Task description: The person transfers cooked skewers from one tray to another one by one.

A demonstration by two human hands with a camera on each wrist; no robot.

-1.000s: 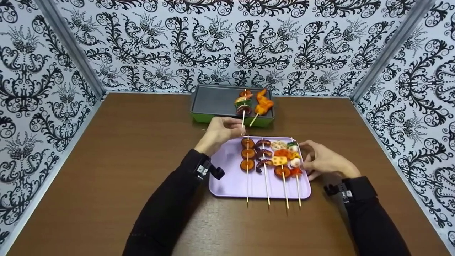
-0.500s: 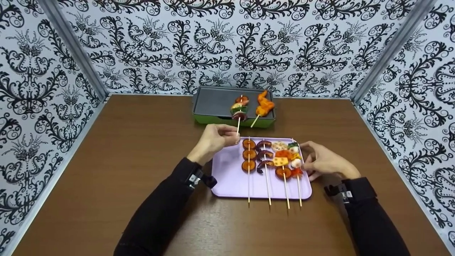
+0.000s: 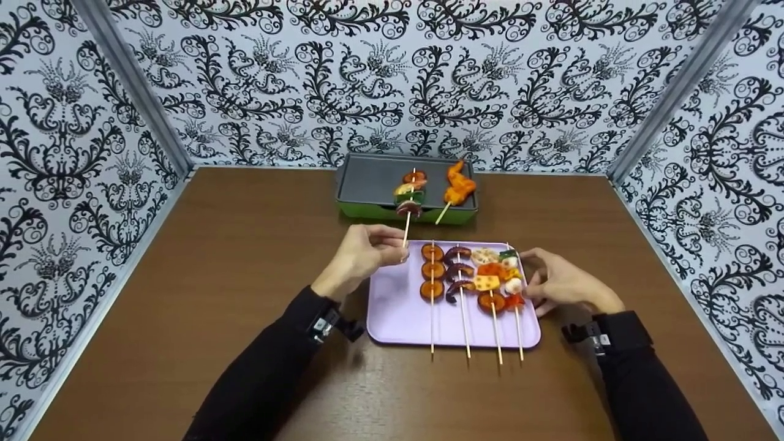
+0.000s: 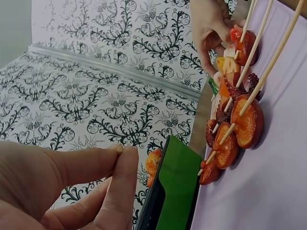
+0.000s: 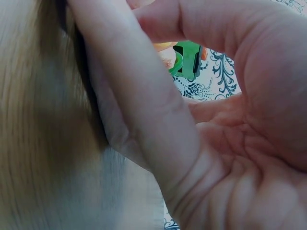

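My left hand (image 3: pixel 361 252) pinches the bare stick end of a mixed skewer (image 3: pixel 408 195) between thumb and fingertips. Its food pieces overlap the front edge of the small green grill (image 3: pixel 367 211) in the head view. Up close in the left wrist view, the stick's cut end (image 4: pixel 120 149) shows between thumb and finger. At the right side of the pink tray (image 3: pixel 392 315), my right hand (image 3: pixel 569 285) grips the rim with bent fingers. Lying on that tray are a skewer of round orange-brown slices (image 3: pixel 432 270), a tentacle skewer (image 3: pixel 459 271) and two mixed skewers (image 3: pixel 488 283).
An orange meat skewer (image 3: pixel 458 185) lies at the right of the grill's dark plate (image 3: pixel 367 177), its stick pointing toward me. Sticks on the tray overhang its front edge. Patterned walls (image 3: pixel 380 92) enclose the back and sides of the wooden table (image 3: pixel 257 226).
My left hand has drawn the mixed skewer left and toward me, from over the grill plate to its front edge. The right hand stays at the tray's rim. The head view has tilted slightly.
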